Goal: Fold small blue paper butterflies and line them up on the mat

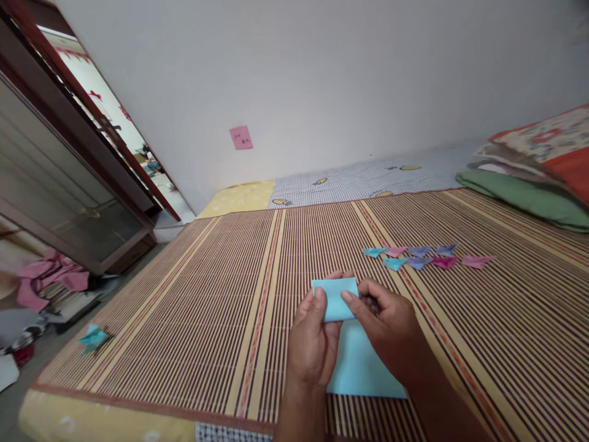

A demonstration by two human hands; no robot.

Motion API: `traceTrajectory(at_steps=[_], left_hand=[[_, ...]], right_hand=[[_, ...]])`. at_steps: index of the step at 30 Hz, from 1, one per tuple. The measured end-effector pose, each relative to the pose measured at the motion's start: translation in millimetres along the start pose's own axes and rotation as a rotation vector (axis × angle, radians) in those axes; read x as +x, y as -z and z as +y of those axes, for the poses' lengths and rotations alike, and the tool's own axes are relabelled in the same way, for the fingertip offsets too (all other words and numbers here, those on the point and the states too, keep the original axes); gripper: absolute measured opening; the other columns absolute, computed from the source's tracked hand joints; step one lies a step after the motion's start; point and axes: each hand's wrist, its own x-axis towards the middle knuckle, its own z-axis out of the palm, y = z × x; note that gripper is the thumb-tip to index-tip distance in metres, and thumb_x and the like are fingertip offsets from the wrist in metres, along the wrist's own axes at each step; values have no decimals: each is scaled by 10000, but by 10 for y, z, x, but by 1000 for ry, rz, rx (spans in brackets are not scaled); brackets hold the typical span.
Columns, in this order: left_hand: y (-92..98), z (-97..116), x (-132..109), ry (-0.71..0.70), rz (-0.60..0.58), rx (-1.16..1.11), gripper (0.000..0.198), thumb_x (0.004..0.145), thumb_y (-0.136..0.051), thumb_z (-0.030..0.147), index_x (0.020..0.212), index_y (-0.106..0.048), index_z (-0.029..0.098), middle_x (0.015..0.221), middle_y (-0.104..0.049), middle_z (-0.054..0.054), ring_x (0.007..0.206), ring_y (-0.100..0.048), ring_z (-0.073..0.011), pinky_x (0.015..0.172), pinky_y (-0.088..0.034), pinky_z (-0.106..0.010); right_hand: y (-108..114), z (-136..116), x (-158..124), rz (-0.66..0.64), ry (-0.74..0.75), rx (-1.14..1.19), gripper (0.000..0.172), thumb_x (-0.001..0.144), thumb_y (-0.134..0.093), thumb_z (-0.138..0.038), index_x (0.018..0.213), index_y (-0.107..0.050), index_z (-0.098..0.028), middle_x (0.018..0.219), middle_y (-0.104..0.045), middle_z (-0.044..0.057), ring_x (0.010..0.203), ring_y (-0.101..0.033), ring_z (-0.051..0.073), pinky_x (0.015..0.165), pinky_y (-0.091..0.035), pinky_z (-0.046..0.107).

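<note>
A folded piece of light blue paper [335, 301] is held up between both hands over the striped mat. My left hand [311, 344] grips its left side, thumb on the front and fingers behind. On its right side my right hand [391, 319] pinches it, the thumb lying on the front face and the other fingers curled. Beneath the hands a larger sheet of light blue paper [363, 362] lies flat on the mat, partly hidden by them. Beyond them, several small folded paper shapes [419, 263] in blue, pink and purple sit in two rows.
A bamboo mat [193, 319] covers the bed. One blue folded paper shape [93, 338] lies near its left edge. Folded bedding [529, 196] is stacked at the far right. A pink note [242, 137] sticks to the wall, and a door [73, 141] stands at the left.
</note>
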Motion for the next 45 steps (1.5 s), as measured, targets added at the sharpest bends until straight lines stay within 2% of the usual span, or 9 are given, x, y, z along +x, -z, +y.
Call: traceTrajectory(at_steps=[9,16,20,24,28,33,38,42,45], left_hand=[[-34,-27,1,-10,10,-22,488,874,-729,384,1286,-668,130,1293,-690,-184,1331,-546,-350,1129,-408,-465],[-26,-43,-18,-26,8,-19,420,909,-688,373,1245,-689,120,1286,-695,-184,1337,-542,-339,1134,-404,-460],[-38,-39,-28,-38,18,2,453,900,-697,391,1270,-678,129,1287,-694,-186,1334,-544,-347,1128,-409,-469],[-42,-31,-34,-49,26,19,482,881,-710,426,1271,-680,144,1295,-691,-183,1332,-545,-352,1122,-415,-471],[-51,-29,-39,-54,33,29,485,862,-726,448,1243,-699,150,1276,-701,-177,1307,-566,-349,1106,-429,-463],[-65,-48,-56,-63,42,65,462,885,-699,449,1230,-711,140,1200,-734,-169,1218,-630,-327,1050,-471,-426],[-10,-22,-67,-129,107,298,432,904,-682,419,1241,-712,150,1106,-765,-130,1072,-689,-283,920,-531,-361],[39,26,-49,-241,187,523,333,876,-720,380,1127,-765,167,982,-783,-85,877,-706,-220,740,-537,-276],[51,37,-41,-263,215,583,277,860,-734,374,1040,-774,167,878,-775,-64,761,-688,-184,669,-522,-253]], right_hand=[[-3,5,-25,61,-4,15,355,901,-639,-398,637,-480,-221,546,-367,-66,486,-368,112,463,-295,250],[-16,13,-18,51,-33,36,349,894,-651,-403,644,-491,-219,538,-396,-69,488,-395,111,473,-324,245],[-27,44,4,88,-110,159,278,849,-713,-416,764,-534,-222,628,-529,-49,553,-511,132,516,-436,245],[-16,75,32,15,-125,262,234,860,-705,-420,858,-602,-209,755,-647,11,676,-619,178,611,-516,283],[-19,85,37,2,-152,326,245,864,-693,-410,775,-584,-208,685,-602,-5,620,-571,162,538,-461,253],[-25,76,28,-29,-205,497,265,858,-696,-437,774,-584,-212,679,-590,-20,571,-527,137,513,-444,244],[48,43,27,-33,-204,420,263,865,-688,-436,768,-583,-215,659,-573,-24,562,-508,137,508,-426,249],[109,34,31,36,-110,242,239,881,-672,-392,749,-589,-212,643,-541,-28,587,-499,139,536,-414,256],[132,53,38,78,-43,133,221,894,-658,-359,745,-595,-208,655,-530,-30,601,-496,135,560,-412,258]])
